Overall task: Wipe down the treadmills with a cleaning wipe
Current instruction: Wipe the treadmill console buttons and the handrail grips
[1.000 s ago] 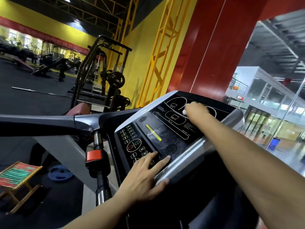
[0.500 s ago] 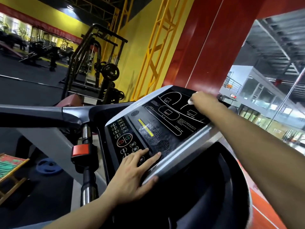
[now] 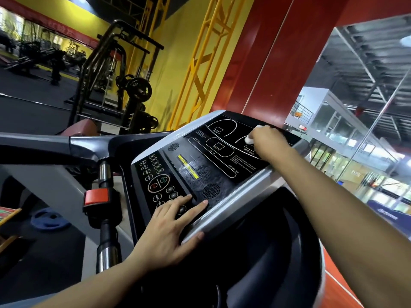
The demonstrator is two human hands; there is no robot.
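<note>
Black weight rack (image 3: 124,85), blue weight plate (image 3: 50,220), yellow truss (image 3: 206,56), red column (image 3: 278,56)

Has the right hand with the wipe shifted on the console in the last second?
Yes. The right hand holding the white cleaning wipe has slid from the middle oval marking toward the far right edge of the black treadmill console.

Bare console panel (image 3: 224,172) between both hands; handlebar (image 3: 44,147) alongside.

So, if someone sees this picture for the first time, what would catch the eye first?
Probably the black treadmill console in the middle, with its white outlines and a yellow strip. The right hand presses a white wipe on its upper part, while the left hand rests spread on its lower edge beside the buttons. Behind, the yellow lattice column and red wall stand out.
</note>
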